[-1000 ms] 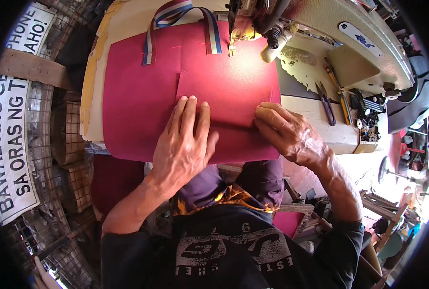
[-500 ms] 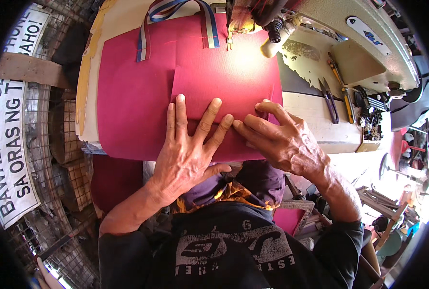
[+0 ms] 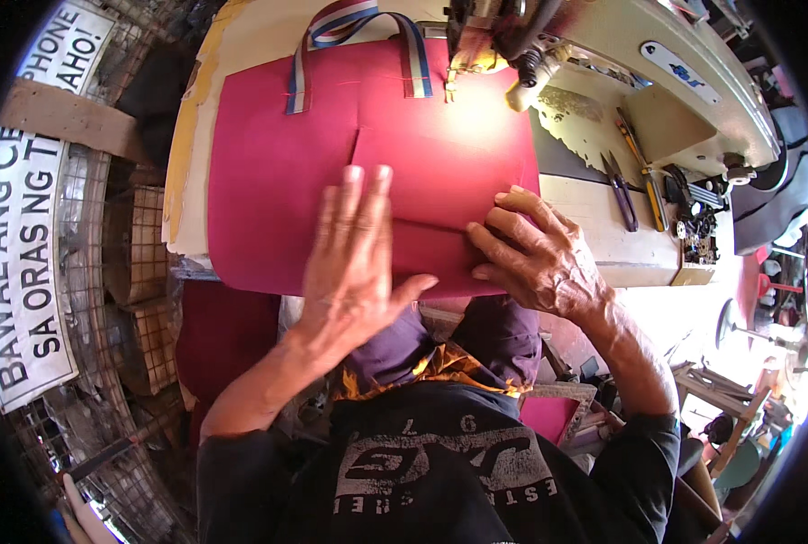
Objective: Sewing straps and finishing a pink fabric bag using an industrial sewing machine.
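A large magenta fabric panel lies flat on the sewing table, with a smaller magenta piece on top of it like a patch pocket. My left hand is stretched out over the smaller piece's lower left corner, slightly blurred and holding nothing. On the lower right part of the fabric rests my right hand, its fingers bent but apart. A red, white and blue striped strap loops from the panel's far edge. The sewing machine's presser foot stands at that edge, lit by a lamp.
The sewing machine arm spans the far right. Thread snips and a yellow-and-black handled tool lie on the table beneath it. Wire mesh with a white sign stands at the left. A magenta piece sits low by my right side.
My left hand's fingers have drawn together from a wide spread. My right hand has shifted slightly, its fingers lying flatter on the fabric. The whole view has moved a little.
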Motion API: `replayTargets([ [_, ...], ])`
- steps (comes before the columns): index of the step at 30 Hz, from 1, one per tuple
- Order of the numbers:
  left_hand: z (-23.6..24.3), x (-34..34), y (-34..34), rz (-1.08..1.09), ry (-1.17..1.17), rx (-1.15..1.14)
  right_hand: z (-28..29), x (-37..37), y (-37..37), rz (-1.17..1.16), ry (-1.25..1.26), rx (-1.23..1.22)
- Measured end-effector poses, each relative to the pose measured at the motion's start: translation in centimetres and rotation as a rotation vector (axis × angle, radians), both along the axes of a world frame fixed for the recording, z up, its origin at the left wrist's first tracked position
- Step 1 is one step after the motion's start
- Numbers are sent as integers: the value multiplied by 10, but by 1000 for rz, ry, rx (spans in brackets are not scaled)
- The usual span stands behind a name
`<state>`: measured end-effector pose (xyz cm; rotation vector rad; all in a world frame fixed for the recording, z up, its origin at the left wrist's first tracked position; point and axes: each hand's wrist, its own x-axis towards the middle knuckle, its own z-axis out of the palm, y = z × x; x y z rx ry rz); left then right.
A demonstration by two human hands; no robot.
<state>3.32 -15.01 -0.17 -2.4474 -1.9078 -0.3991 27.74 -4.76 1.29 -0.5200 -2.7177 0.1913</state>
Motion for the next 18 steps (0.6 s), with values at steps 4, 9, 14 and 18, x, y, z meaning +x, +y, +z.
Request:
replayTargets([
  [4,-3,46,5,-91,22,4,4,-10,-6,-26,-47,6],
  [9,-2,22,4,-123,-67,-9,-5,12,-7,-36,-1,-58],
  [14,2,-33,-8,-38,33,-45,-14,21,-9,-30,79,-153],
  [18,-1,-32,-10,-6,44,-23,-18,22,-15,-81,133,-130],
])
